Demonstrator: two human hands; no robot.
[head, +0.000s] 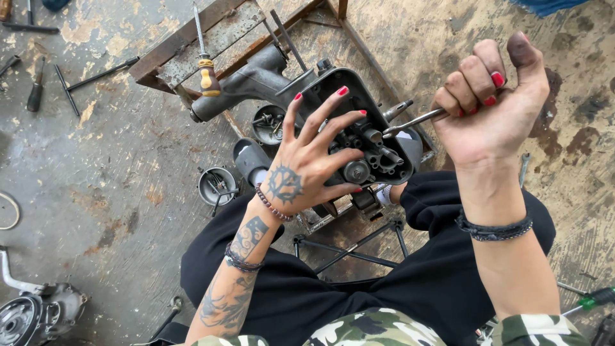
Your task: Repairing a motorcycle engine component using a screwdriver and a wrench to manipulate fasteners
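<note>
My left hand [306, 168] lies spread wide, fingers [333, 122] splayed flat over the open face of the dark grey cast-metal engine casing [359, 128], which rests on a rusty steel frame [211, 38] ahead of my knees. My right hand [496, 106] is clenched around a slim bare-steel tool shaft [410, 122], whose tip meets the casing's right side. The casing is grimy, with round bores and a gear exposed. A wooden-handled screwdriver [206, 67] lies on the frame.
</note>
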